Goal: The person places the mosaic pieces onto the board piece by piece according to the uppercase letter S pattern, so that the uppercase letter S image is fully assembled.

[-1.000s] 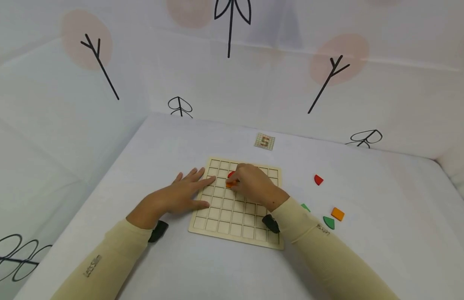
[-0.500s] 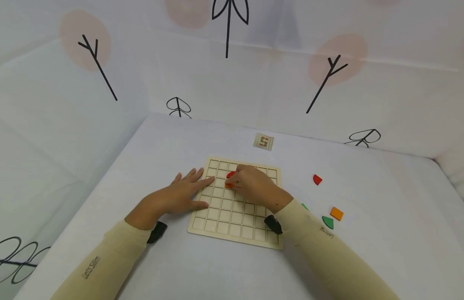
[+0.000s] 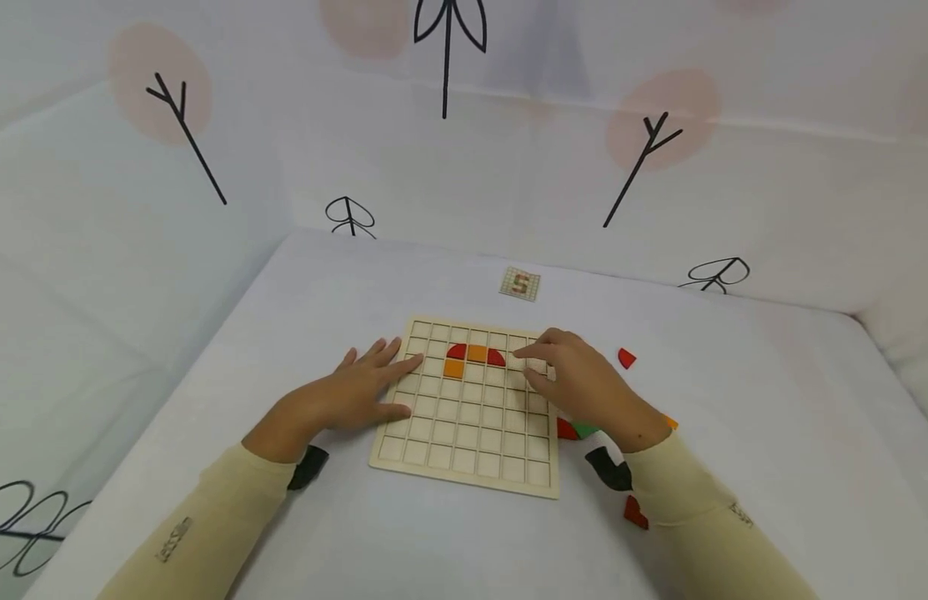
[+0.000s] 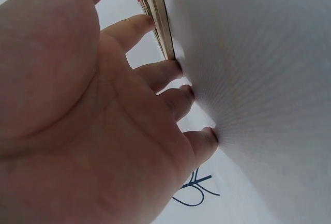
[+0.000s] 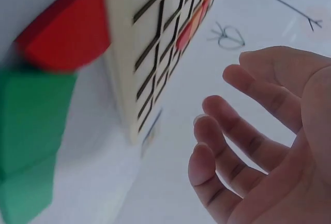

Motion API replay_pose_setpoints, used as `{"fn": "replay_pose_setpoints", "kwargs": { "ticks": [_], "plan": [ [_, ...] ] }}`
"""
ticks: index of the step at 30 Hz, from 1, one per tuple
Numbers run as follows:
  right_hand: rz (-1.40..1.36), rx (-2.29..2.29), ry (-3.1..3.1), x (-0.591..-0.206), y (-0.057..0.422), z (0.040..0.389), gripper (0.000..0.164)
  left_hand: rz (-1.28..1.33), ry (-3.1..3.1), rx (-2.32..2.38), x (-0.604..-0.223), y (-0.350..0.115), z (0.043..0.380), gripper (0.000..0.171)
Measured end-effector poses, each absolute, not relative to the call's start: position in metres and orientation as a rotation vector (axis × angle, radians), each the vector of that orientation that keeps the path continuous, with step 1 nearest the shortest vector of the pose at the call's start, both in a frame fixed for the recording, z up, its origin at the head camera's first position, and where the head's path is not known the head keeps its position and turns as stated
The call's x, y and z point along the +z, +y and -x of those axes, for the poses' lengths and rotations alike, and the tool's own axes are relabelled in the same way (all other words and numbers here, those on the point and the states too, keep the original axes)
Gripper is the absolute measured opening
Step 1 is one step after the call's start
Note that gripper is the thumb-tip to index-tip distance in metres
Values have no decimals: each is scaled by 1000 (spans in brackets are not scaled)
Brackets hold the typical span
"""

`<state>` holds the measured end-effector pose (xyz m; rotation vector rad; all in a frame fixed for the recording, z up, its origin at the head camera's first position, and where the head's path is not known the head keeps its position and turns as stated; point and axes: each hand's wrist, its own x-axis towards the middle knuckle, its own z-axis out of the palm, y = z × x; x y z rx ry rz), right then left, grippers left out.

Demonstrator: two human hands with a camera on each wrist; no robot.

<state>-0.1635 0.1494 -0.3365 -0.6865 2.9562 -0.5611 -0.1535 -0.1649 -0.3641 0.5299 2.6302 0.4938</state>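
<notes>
A pale wooden grid board [image 3: 464, 437] lies on the white cloth. In its upper rows sit a red quarter-circle piece [image 3: 457, 351], an orange square piece [image 3: 477, 353], a second red quarter-circle piece [image 3: 496, 357], and an orange square piece [image 3: 453, 368] below the first red one. My left hand [image 3: 354, 390] rests spread at the board's left edge, index finger and thumb over its rim, other fingertips on the cloth. Over the board's right side hovers my right hand [image 3: 584, 383], fingers loosely bent, nothing between them in the right wrist view.
Beyond the board lies a small pattern card [image 3: 520, 284]. Loose pieces lie at right: a red quarter-circle [image 3: 626, 358], a red piece [image 3: 566, 429] and a green piece [image 3: 584, 428] by the board's edge, and another red piece [image 3: 635, 512] near the right sleeve.
My right hand has let go of the orange square at the left of the board and moved right, uncovering the row of pieces. The left hand stays at the board's edge.
</notes>
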Motion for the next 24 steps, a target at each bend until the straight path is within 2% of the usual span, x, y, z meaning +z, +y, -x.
{"fn": "replay_pose_setpoints", "kwargs": {
  "ticks": [24],
  "plan": [
    [149, -644, 3074, -342, 253, 185, 31, -541, 2629, 522, -365, -168, 153, 79]
  ]
}}
